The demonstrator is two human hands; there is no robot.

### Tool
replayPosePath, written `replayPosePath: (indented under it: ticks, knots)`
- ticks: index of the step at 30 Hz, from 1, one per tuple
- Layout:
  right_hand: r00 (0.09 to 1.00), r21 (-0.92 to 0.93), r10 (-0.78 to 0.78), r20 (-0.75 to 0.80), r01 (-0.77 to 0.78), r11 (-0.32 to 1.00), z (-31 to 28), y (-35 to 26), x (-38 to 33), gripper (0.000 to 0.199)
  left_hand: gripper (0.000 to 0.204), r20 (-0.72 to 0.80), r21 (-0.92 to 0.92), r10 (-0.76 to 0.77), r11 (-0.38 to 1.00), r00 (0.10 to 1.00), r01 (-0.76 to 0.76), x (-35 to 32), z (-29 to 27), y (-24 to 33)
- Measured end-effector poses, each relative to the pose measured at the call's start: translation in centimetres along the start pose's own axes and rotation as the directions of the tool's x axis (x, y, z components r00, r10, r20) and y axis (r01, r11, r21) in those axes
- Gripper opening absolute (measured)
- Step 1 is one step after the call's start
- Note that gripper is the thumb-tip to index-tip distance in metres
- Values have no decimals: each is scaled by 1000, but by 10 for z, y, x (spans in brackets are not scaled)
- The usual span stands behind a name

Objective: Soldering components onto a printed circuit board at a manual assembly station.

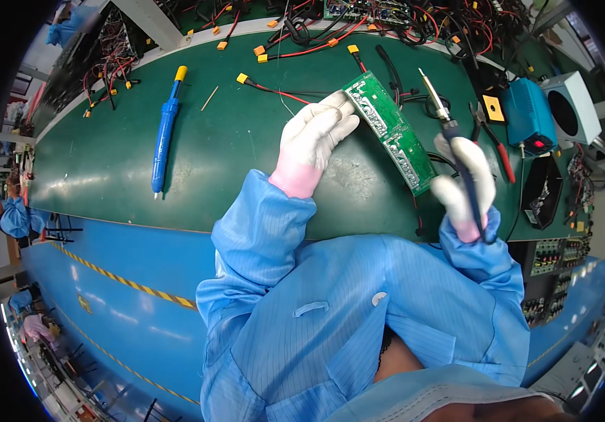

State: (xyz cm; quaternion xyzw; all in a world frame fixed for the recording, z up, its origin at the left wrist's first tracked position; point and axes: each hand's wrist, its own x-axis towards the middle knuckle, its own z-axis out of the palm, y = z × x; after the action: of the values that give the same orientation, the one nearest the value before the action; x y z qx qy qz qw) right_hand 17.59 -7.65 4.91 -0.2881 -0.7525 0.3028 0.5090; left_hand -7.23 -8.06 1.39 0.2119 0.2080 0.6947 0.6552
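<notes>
My left hand (pixel 316 133), in a white glove with a pink cuff, has its fingers bent round the upper left edge of a green circuit board (pixel 390 133). The board is tilted, with silvery soldered strips facing up and cables running from its far end. A thin wire (pixel 286 105) shows beside the left fingers; whether they hold it is unclear. To the right of the board, my gloved right hand (pixel 468 179) is closed round a soldering iron (pixel 450 126). The iron's tip points up and away, apart from the board.
A blue desoldering pump (pixel 166 133) lies at left on the green bench (pixel 98 169). Red-handled pliers (pixel 496 141), a teal soldering station (pixel 530 116), a yellow sponge (pixel 492 108) and a black tray (pixel 543 193) stand at right. Cables with yellow connectors (pixel 263 58) line the back.
</notes>
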Motion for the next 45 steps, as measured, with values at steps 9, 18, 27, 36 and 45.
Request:
replayPosePath:
  ticks: [9, 18, 27, 36, 45]
  knots:
    - [987, -465, -158, 11, 145, 873, 16, 15, 13, 64, 19, -96, 482, -139, 860, 986, 168, 11, 21, 18]
    - [927, 45, 213, -310, -209, 977, 21, 1, 3, 59, 24, 192, 926, 216, 284, 957, -250, 8, 54, -4]
    - [895, 122, 229, -382, -196, 973, 32, 1, -8, 57, 23, 141, 934, 315, 273, 939, -231, 15, 63, -26]
    - [979, -287, -92, -182, 37, 957, 32, 8, -11, 60, 27, -50, 751, 25, 660, 998, 21, 25, 30, -28]
    - [971, -216, -144, -189, 101, 971, 34, 13, -11, 57, 23, -65, 793, -132, 595, 989, 131, 30, 36, -20]
